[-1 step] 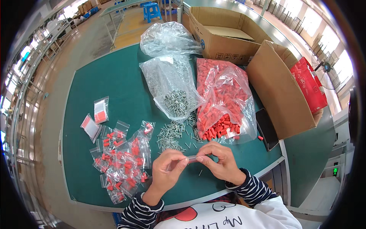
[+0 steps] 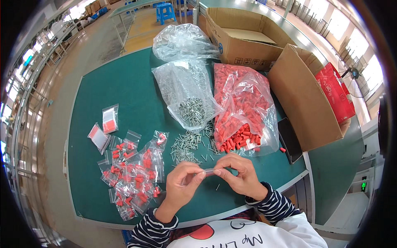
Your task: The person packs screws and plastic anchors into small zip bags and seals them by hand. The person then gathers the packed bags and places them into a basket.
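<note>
Between my two hands is a small clear plastic bag (image 2: 209, 172), its edge pinched from both sides. My left hand (image 2: 184, 182) grips one end between thumb and fingers. The other end is pinched by my right hand (image 2: 237, 175). What the bag holds, if anything, is hidden by my fingers. A single screw (image 2: 217, 187) lies on the green table just below the hands. Beyond them is a loose pile of screws (image 2: 185, 148), spilling from an open clear bag of screws (image 2: 193, 111). To its right lies a big open bag of red plastic plugs (image 2: 242, 107).
Small filled bags (image 2: 138, 177) with red plugs are heaped at left, below two stacks of flat small bags (image 2: 110, 120). A crumpled plastic bag (image 2: 182, 41), cardboard boxes (image 2: 304, 99) and a black tray (image 2: 290, 140) line the back and right. One red plug (image 2: 282, 149) lies beside the tray.
</note>
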Motion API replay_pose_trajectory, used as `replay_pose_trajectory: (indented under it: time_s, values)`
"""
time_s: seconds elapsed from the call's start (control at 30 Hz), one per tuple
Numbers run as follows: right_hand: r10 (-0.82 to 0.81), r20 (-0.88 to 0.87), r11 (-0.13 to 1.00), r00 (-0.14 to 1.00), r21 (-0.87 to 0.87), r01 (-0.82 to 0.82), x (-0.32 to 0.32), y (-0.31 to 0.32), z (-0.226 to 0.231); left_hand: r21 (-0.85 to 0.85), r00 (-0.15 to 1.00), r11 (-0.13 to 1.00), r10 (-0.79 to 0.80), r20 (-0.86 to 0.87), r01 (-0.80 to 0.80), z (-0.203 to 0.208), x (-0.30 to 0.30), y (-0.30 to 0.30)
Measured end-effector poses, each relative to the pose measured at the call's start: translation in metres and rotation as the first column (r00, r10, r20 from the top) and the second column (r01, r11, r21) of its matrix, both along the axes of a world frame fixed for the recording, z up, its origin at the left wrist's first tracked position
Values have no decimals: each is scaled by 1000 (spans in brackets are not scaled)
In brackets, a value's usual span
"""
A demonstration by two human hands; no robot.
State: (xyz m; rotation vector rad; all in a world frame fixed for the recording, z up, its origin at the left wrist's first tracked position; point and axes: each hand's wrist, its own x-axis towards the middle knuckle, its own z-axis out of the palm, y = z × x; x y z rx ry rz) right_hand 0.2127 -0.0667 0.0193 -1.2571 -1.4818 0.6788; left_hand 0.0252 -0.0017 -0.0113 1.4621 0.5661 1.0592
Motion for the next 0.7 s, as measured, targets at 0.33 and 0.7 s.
replay_pose_trajectory:
  time_s: [0.33,0.7]
  values:
    - [47,80,999,996,-2,-47,-10,6,16,91,1000,996,4,-28,-2,-5,-4,-2]
    - [130,91,959,987,240,-149,-54,35,55,8,997,1000,20,72,-21,-21,3,-8]
